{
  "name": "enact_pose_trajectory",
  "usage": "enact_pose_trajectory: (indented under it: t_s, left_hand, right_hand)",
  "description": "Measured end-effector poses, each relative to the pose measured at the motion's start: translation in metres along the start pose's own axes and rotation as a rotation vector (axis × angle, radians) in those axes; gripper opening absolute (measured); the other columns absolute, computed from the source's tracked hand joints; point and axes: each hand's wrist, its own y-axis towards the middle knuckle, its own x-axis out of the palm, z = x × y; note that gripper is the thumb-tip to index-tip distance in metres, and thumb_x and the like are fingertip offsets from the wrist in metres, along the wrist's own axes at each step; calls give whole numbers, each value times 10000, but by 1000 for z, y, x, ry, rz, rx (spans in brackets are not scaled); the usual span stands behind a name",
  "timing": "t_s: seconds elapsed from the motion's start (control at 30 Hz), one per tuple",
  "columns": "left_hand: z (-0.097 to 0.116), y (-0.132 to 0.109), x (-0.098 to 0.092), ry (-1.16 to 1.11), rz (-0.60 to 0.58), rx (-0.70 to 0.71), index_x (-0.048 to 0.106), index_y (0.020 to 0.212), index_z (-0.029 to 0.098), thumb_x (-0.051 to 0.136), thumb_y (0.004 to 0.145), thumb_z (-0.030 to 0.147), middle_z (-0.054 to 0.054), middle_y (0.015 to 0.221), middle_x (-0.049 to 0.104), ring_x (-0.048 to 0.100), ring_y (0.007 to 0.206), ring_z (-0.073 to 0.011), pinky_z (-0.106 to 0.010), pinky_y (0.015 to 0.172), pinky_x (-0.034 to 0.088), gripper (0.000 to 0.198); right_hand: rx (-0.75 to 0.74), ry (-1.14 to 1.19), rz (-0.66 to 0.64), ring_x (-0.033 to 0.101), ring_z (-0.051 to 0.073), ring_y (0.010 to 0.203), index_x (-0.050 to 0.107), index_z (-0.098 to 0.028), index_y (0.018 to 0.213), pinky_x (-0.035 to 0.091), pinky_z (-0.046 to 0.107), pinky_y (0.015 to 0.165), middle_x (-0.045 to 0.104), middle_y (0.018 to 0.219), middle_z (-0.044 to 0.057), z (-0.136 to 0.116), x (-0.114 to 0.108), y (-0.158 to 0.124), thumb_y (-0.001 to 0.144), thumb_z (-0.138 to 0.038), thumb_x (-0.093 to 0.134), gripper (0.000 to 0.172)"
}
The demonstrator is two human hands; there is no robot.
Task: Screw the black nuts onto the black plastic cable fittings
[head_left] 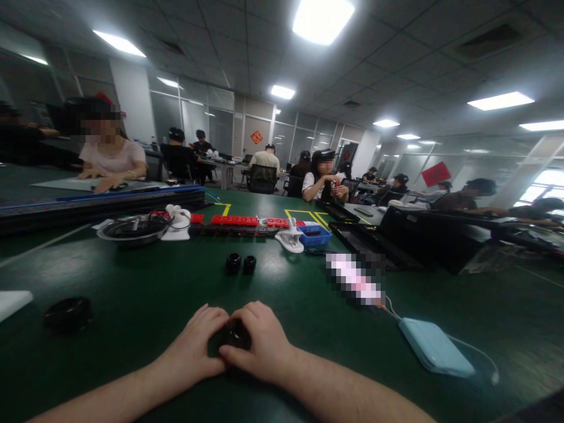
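Note:
A small, dark, glossy ring-shaped thing (pixel 238 333) is between my two hands, low over the green table. My right hand (pixel 263 338) curls round it from the right, thumb in front and fingers behind. From the left, my left hand (pixel 200 341) arches toward it, with bent fingers and thumb reaching its edge. A dark gap shows between my left palm and the thing. Two small black ring-shaped things, one on the left (pixel 233 263) and one on the right (pixel 249 264), stand beyond my hands. A larger black round thing (pixel 68 314) lies far left.
Behind are a metal bowl (pixel 132 236), red power strips (pixel 234 220), white clamp-like pieces (pixel 291 238) and a blue tray (pixel 315 236). To the right, a light blue power bank-like box (pixel 436 348) has cables. Black panels (pixel 423 235) lie beyond. Several people sit around.

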Motion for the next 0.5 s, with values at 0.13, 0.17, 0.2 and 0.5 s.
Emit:
enact_pose_trajectory:
  t_s: [0.13, 0.17, 0.2, 0.5]
  left_hand:
    - [7, 0, -13, 21, 22, 9, 587, 881, 208, 627, 655, 331, -27, 935, 572, 510, 918, -230, -481, 997, 239, 261]
    - [7, 1, -16, 34, 28, 6, 591, 877, 212, 629, 658, 353, -26, 931, 572, 508, 917, -230, -482, 991, 247, 263]
    - [6, 1, -19, 53, 29, 4, 596, 879, 216, 631, 659, 372, -26, 930, 570, 507, 921, -232, -481, 989, 251, 272]
    - [-6, 8, -61, 569, -111, -141, 626, 953, 195, 678, 604, 386, -86, 1060, 534, 460, 1045, -268, -483, 1009, 177, 401]
  right_hand:
    - [-4, 203, 154, 511, 190, 828, 489, -188, 991, 443, 330, 746, 533, 916, 48, 10, 0, 1, 703, -269, 641, 336]
    - [-34, 249, 190, 508, 193, 866, 471, -192, 1025, 443, 334, 772, 518, 957, 56, 12, 0, 1, 716, -237, 617, 345]
    - [-66, 281, 220, 501, 198, 911, 451, -197, 1064, 438, 344, 805, 501, 1001, 65, 13, 0, 1, 726, -209, 592, 367]
    - [-80, 284, 217, 478, 204, 1016, 463, -209, 1113, 420, 356, 893, 461, 1089, 77, 12, 1, 1, 737, -134, 550, 393]
